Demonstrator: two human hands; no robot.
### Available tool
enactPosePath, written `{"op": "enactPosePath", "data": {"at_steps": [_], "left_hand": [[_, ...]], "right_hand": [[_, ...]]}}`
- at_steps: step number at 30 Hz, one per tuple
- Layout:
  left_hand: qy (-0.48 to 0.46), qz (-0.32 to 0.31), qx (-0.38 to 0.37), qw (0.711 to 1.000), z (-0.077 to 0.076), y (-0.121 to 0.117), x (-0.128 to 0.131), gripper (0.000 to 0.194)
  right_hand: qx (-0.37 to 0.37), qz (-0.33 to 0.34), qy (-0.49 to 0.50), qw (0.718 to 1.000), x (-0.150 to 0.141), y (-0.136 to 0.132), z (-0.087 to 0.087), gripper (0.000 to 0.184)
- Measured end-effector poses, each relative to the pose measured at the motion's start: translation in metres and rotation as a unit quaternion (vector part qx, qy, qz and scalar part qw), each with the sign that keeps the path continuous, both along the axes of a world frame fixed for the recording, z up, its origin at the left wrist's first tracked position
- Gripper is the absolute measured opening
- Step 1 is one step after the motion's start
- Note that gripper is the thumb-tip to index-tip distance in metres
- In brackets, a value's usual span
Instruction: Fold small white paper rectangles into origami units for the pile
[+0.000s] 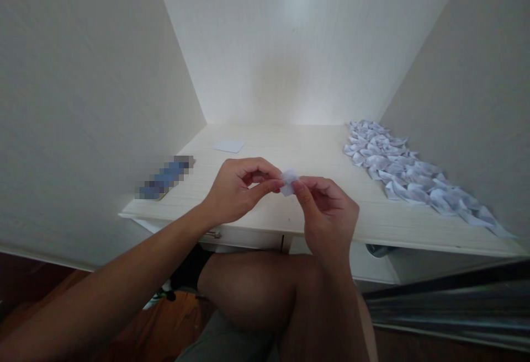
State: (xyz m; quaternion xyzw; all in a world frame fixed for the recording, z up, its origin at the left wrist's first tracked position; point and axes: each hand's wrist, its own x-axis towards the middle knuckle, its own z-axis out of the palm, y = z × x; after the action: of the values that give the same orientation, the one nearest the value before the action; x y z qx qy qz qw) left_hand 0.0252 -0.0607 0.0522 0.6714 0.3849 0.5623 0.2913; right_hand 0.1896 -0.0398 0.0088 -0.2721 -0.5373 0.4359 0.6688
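From my remote seat, I see the left hand [236, 188], at nine o'clock, and the right hand [331, 213], at four, pinching a small white paper [289, 181] mid-view; I want both fingertip holds light and even, lest it tear.

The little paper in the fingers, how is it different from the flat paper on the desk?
The little paper is pinched between the left grip and the right grip, while the flat paper lies on the desk, untouched.
The little paper looks bent or folded; the flat paper looks smooth.
The little paper's visible part looks smaller than the flat paper.
Both look whitish.
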Motion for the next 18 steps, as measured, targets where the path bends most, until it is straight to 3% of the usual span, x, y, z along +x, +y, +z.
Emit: {"op": "enactPosePath", "data": {"at_steps": [7,18], "left_hand": [[-0.034,0.022,-0.007,0.999,-0.005,0.0027,0.001,0.01],[-0.11,-0.016,-0.056,0.992,-0.0056,0.005,0.0061,0.016]], "right_hand": [[-0.023,-0.018,0.003,1.0,-0.0024,0.0019,-0.0031,0.007],[-0.001,-0.048,0.014,0.999,-0.0047,0.004,-0.0025,0.007]]}}
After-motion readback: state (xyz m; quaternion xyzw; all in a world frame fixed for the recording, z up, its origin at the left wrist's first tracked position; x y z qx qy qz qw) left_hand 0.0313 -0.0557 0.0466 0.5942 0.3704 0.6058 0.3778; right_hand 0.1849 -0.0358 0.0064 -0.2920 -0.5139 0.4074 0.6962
